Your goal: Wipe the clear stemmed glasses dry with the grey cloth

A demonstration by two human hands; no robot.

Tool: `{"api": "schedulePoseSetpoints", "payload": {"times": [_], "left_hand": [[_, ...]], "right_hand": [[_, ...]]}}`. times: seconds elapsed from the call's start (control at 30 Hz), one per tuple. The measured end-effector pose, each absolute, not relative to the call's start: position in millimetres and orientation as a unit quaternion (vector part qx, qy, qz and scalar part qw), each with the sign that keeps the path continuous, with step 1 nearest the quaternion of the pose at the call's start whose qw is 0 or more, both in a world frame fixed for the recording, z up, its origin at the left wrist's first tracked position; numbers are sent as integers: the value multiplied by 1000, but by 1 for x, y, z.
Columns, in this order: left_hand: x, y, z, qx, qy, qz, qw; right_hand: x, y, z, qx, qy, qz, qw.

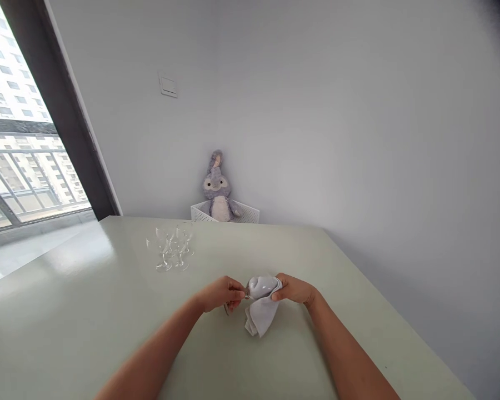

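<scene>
A clear stemmed glass (260, 285) lies tilted on its side between my hands, just above the table. My left hand (224, 294) pinches its stem, and the edge of the foot shows below the fingers. A pale grey cloth (265, 315) wraps round the bowl and hangs down in a loose fold. My right hand (292, 289) is closed on the cloth at the bowl's right side, thumb in front. The cloth hides part of the bowl and rim.
Several clear stemmed glasses (179, 250) stand upright in a group at the left on the pale green table (120, 322). Behind the far edge, a grey plush rabbit (220, 194) sits in a white perforated basket (250, 214). Walls border the back and right; a window is at left.
</scene>
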State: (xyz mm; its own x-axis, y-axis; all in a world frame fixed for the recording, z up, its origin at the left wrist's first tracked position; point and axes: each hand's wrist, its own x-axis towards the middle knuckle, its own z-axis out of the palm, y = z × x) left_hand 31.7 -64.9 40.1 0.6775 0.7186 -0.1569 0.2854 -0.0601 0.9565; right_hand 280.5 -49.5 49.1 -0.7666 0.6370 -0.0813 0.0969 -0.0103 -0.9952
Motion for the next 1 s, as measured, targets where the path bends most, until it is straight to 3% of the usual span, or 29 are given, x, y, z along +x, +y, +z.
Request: {"api": "schedulePoseSetpoints", "payload": {"times": [0.13,0.27,0.4,0.53,0.6,0.7,0.8,0.9,1.0], "left_hand": [[33,-65,37,619,322,208,685],[38,-64,33,576,326,276,696],[44,-61,27,549,383,350,655],[41,-52,20,554,485,431,522],[39,-47,17,565,517,448,462],[41,-49,14,585,524,443,432],[50,-60,13,639,488,448,390],[57,-73,14,753,446,401,271],[57,-81,20,845,417,306,137]], "right_hand": [[288,-47,49,-272,-658,653,259],[279,-44,43,-278,-616,642,363],[268,-37,35,-339,-564,593,464],[262,-39,40,-411,-614,407,537],[254,-47,47,-418,-698,263,518],[233,-65,53,-356,-841,65,403],[214,-78,50,-333,-887,-53,317],[212,-76,44,-401,-852,-60,332],[226,-64,42,-503,-775,90,372]]}}
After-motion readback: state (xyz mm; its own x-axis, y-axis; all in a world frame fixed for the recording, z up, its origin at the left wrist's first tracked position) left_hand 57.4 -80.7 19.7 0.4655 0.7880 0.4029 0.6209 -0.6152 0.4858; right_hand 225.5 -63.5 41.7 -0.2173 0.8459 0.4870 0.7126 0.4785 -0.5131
